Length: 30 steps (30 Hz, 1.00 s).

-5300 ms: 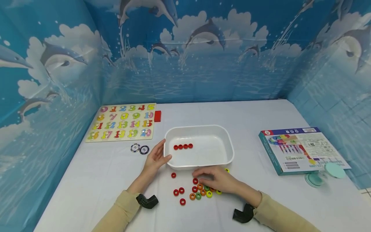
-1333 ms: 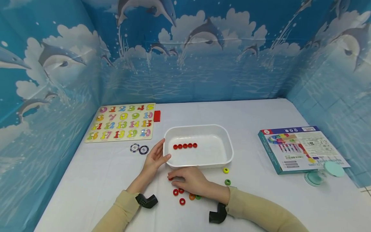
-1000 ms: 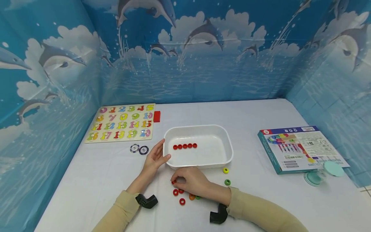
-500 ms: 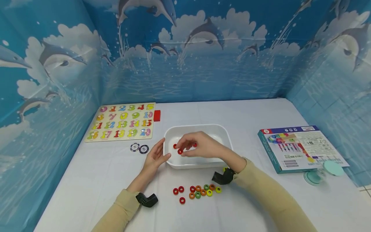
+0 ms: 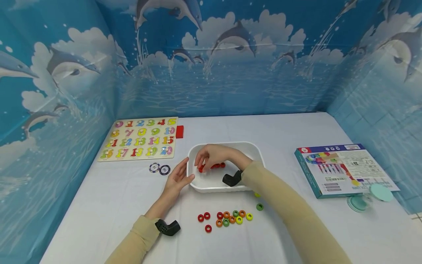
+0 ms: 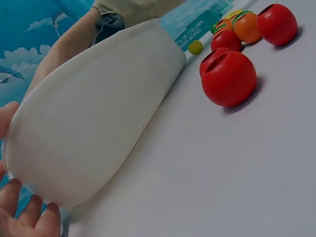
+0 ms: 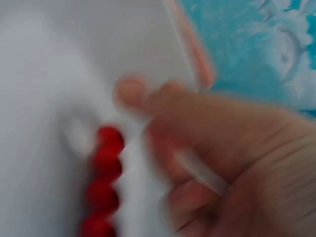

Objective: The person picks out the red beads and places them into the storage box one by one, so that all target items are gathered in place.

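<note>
My left hand (image 5: 176, 181) holds the left end of a white plastic tray (image 5: 227, 189), thumb at the near corner and fingers along the outer wall. In the left wrist view its fingertips (image 6: 47, 217) touch that wall. My right hand (image 5: 214, 156) reaches down into the tray, pinching a red bead (image 5: 200, 169) near the left end. A row of red beads (image 5: 217, 165) lies there, partly hidden by the hand. The right wrist view is blurred; it shows the red bead row (image 7: 102, 195) beside my right hand (image 7: 222, 153), and the pinched bead is unclear.
Loose red (image 5: 208, 228), orange (image 5: 219, 223), green and yellow beads (image 5: 239, 220) lie before the tray. A number puzzle board (image 5: 138, 141), a red block (image 5: 179, 132) and two poker chips (image 5: 159, 168) are left. At right lie a flat box (image 5: 344, 170) and a mint-lidded container (image 5: 358, 204).
A fifth red bead joined the tray row. My right hand then took another red bead from the table and carried it up into the tray's left part. My left hand stayed at the tray.
</note>
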{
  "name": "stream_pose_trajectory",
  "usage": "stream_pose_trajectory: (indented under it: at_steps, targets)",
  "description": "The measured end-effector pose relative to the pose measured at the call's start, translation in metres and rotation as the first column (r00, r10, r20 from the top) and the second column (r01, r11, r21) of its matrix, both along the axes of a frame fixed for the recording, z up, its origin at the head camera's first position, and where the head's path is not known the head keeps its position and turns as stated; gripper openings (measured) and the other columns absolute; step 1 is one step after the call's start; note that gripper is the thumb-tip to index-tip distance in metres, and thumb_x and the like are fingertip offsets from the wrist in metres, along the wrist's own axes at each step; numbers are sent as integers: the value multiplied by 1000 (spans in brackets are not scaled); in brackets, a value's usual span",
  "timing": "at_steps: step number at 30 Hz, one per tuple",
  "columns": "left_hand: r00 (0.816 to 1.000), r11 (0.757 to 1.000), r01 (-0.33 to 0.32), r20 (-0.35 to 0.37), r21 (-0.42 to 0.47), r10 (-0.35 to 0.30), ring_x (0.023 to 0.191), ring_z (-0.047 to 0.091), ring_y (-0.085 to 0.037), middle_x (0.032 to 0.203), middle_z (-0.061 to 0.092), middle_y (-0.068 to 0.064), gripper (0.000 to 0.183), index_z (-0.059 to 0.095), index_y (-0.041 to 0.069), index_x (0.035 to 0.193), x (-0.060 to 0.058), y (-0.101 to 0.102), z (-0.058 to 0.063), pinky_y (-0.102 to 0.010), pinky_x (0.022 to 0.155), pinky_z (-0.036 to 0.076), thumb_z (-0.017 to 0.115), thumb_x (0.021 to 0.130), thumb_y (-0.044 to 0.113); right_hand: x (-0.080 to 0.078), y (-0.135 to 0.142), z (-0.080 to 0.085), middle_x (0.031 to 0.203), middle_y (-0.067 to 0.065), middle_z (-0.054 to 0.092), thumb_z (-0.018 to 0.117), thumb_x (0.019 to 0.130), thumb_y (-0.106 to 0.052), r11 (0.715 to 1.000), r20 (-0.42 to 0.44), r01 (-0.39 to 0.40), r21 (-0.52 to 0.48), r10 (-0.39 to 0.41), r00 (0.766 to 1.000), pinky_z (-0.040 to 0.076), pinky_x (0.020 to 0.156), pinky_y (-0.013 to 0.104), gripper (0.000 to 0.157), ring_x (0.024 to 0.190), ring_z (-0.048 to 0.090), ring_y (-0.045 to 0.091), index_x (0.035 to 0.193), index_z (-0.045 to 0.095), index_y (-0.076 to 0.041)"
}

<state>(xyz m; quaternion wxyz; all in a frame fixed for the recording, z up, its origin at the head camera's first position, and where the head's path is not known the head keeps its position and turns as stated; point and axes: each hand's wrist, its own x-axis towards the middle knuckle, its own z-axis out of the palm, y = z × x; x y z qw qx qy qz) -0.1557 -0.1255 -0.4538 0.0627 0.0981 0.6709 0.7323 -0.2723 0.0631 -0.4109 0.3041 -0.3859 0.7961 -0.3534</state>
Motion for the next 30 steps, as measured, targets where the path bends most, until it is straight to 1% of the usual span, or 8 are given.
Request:
stream_pose_trajectory:
  at_steps: [6, 12, 15, 19, 23, 25, 28, 30]
  targets:
    - [1000, 1000, 0, 1, 4, 0, 130, 25, -18, 143, 26, -8, 63, 29, 10, 138, 1, 1, 0, -23, 102, 29, 61, 84, 7, -2, -5, -14, 81, -6, 66, 76, 69, -8, 999, -28, -26, 48, 27, 999, 51, 67, 24, 24, 75, 60, 10, 91, 67, -14]
    - [1000, 1000, 2, -4, -14, -2, 130, 24, -18, 144, 25, -8, 65, 28, 11, 139, 1, 1, 0, -22, 101, 29, 62, 84, 10, 0, -7, -18, 82, -3, 67, 75, 69, -5, 997, -13, -36, 62, 37, 999, 51, 69, 24, 23, 76, 61, 10, 90, 68, -12]
    - [1000, 1000, 5, -6, -13, -6, 131, 24, -19, 144, 25, -8, 65, 28, 11, 139, 1, 1, 0, -23, 101, 29, 62, 84, 11, 0, -5, -14, 85, -4, 67, 75, 70, -4, 998, -14, -30, 55, 31, 999, 51, 70, 23, 24, 79, 61, 11, 92, 67, -11]
    - [1000, 1000, 6, 3, -8, -6, 130, 24, -17, 144, 25, -6, 64, 29, 12, 139, -1, 1, -3, -22, 101, 30, 62, 84, 10, 3, 2, 8, 89, -7, 66, 73, 72, -7, 999, -61, -2, 52, 5, 998, 52, 67, 25, 27, 77, 59, 12, 98, 67, -11]
    - [1000, 1000, -4, 15, 2, 4, 130, 25, -13, 143, 27, -1, 64, 31, 18, 138, -8, -2, -16, -19, 100, 29, 63, 83, 10, 20, 18, 41, 93, -7, 65, 72, 75, -12, 1000, -101, 0, 14, 2, 995, 51, 55, 28, 30, 66, 57, 15, 104, 65, -11]
    - [1000, 1000, -7, 12, 11, 7, 129, 25, -13, 143, 27, 1, 64, 32, 20, 138, -10, -3, -23, -20, 101, 29, 63, 83, 12, 33, 27, 51, 94, -3, 65, 71, 76, -12, 999, -94, -19, -45, 14, 995, 52, 56, 28, 29, 66, 57, 15, 104, 64, -9]
    - [1000, 1000, -14, 3, 8, 14, 129, 25, -13, 143, 28, 2, 64, 33, 21, 137, -11, -3, -24, -20, 100, 29, 65, 81, 16, 57, 40, 56, 95, 4, 64, 69, 77, -12, 989, -71, -52, -139, 43, 997, 54, 61, 29, 26, 72, 60, 14, 102, 63, -9]
    - [1000, 1000, -20, -5, 11, 20, 129, 26, -13, 142, 30, 2, 65, 34, 22, 136, -10, -3, -25, -20, 100, 30, 66, 81, 18, 74, 46, 53, 94, 6, 64, 69, 78, -11, 981, -53, -65, -184, 56, 997, 54, 65, 29, 24, 76, 61, 13, 101, 64, -9]
